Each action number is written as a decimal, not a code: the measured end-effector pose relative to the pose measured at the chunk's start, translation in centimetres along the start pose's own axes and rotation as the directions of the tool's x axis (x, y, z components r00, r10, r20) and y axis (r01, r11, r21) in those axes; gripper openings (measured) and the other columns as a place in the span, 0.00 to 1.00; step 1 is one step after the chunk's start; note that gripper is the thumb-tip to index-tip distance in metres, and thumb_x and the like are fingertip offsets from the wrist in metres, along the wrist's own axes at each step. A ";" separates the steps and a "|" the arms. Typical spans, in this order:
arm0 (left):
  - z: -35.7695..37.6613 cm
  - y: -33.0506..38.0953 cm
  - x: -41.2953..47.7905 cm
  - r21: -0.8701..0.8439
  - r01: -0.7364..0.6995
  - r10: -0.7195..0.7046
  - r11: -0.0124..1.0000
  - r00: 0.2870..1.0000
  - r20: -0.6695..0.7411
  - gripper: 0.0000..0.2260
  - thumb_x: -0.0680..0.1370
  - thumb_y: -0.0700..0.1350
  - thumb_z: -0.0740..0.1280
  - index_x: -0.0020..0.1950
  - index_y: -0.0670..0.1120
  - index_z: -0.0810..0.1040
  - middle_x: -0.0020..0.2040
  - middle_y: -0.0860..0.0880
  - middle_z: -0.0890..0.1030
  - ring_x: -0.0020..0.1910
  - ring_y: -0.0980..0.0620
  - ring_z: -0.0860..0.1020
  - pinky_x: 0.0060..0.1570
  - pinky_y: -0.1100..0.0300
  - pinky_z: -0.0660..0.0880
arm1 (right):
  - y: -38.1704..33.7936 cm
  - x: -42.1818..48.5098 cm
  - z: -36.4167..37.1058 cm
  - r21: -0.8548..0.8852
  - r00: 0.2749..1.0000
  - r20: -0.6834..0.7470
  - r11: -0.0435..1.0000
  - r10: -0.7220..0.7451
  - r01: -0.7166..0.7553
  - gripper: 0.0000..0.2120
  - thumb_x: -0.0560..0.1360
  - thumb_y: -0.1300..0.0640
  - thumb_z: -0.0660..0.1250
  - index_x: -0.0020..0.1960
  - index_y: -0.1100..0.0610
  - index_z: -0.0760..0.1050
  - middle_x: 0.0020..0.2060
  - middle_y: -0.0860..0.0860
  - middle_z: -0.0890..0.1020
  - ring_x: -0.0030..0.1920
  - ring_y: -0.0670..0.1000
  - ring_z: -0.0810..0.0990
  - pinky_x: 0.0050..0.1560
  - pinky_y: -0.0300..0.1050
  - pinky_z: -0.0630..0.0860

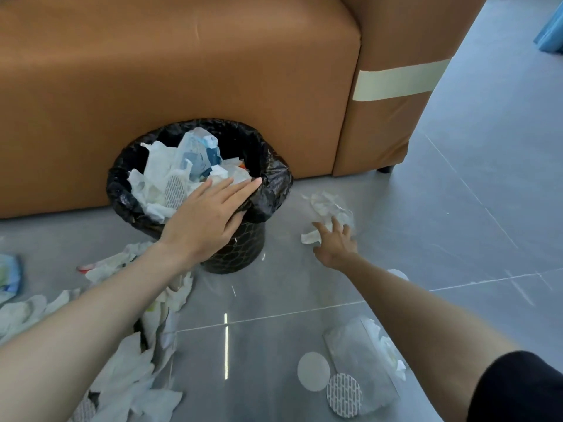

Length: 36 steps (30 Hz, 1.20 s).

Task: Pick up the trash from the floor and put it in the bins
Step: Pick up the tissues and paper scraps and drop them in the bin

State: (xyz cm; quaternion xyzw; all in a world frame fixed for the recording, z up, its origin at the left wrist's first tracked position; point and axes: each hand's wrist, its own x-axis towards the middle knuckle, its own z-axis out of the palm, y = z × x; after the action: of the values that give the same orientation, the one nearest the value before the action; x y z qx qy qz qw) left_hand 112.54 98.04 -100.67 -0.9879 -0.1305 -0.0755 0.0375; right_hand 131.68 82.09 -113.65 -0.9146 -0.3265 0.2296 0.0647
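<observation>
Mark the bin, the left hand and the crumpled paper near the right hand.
bin [239, 252]: head view, on its dark patterned side wall.
left hand [208, 216]: head view, on the back of the hand.
crumpled paper [328, 205]: head view, on its bare upper part.

Left hand flat atop the full bin, right hand at crumpled paper beside it

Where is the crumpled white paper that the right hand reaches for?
Head view: the crumpled white paper lies on the floor just right of the black-lined bin, in front of the sofa, at the spread fingertips of the right hand.
</observation>
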 end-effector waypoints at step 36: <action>-1.6 12.4 -12.4 -0.601 0.460 -0.094 0.654 0.837 0.539 0.49 0.65 0.62 0.74 0.77 0.55 0.50 0.78 0.54 0.53 0.77 0.51 0.49 0.75 0.52 0.52 | -1.9 -20.5 -2.3 0.394 0.942 -0.154 0.856 -0.297 0.334 0.22 0.61 0.62 0.78 0.36 0.46 0.66 0.37 0.52 0.84 0.38 0.48 0.80 0.37 0.34 0.73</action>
State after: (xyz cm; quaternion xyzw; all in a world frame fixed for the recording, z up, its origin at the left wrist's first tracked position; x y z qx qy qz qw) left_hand 103.78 82.82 -101.75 -0.8789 -0.2504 0.1122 -0.3902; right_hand 117.70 70.77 -103.37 -0.8230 -0.4126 0.2395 0.3082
